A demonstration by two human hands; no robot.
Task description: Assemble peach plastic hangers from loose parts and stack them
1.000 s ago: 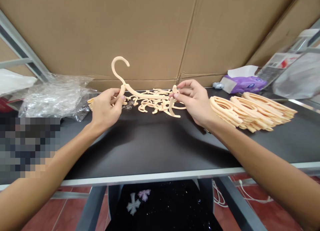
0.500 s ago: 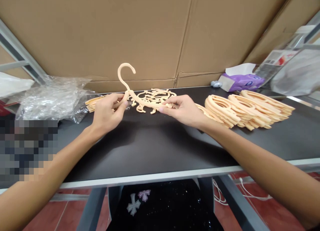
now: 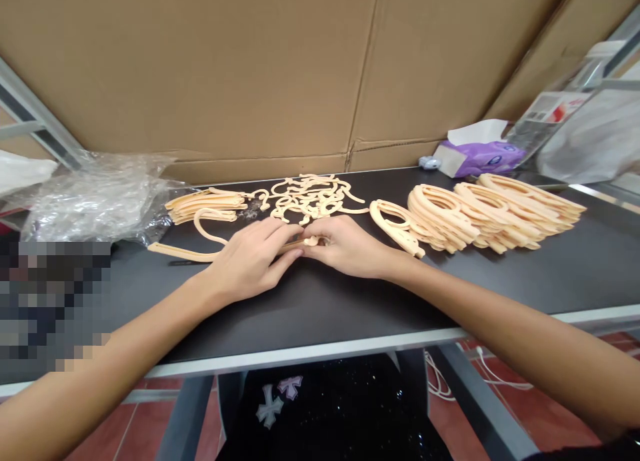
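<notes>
Hanger: since the earlier frame it went from hook-up to lying low above the table, one arm passing under the left hand.
Left hand: fingers nearly closed on this arm, probably to steady it.
Right hand: fingers curled closed around a small piece; whether joined, one cannot tell.
Loose pieces: heaped behind, apparently for easy reach.

Head camera: single view, close range.
Set above the near side of the table, facing forward and down; coverage spans from floor below it to cardboard behind it.
</notes>
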